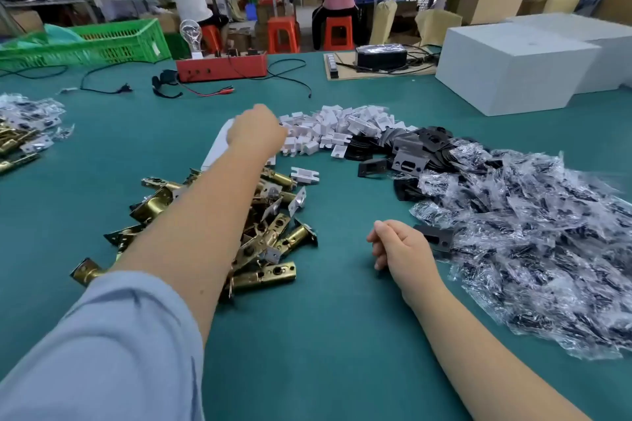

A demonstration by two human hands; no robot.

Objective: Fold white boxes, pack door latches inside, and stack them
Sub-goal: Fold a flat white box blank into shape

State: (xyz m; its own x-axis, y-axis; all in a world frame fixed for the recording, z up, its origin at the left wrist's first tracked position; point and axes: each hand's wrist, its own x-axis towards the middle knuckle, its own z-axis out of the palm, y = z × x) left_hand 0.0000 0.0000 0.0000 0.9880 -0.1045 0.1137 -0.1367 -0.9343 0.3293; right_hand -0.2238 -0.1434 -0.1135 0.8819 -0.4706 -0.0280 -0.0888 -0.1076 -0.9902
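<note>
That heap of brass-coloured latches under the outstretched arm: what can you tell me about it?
The brass door latches lie in a loose, jumbled heap on the green table top, pointing every way. Each is a short metal tube with a shiny gold-brown finish, holes along its body and a flat silvery or dark faceplate at one end. The left forearm reaches over the heap and hides its middle. A white plastic piece lies just beyond it.
</note>
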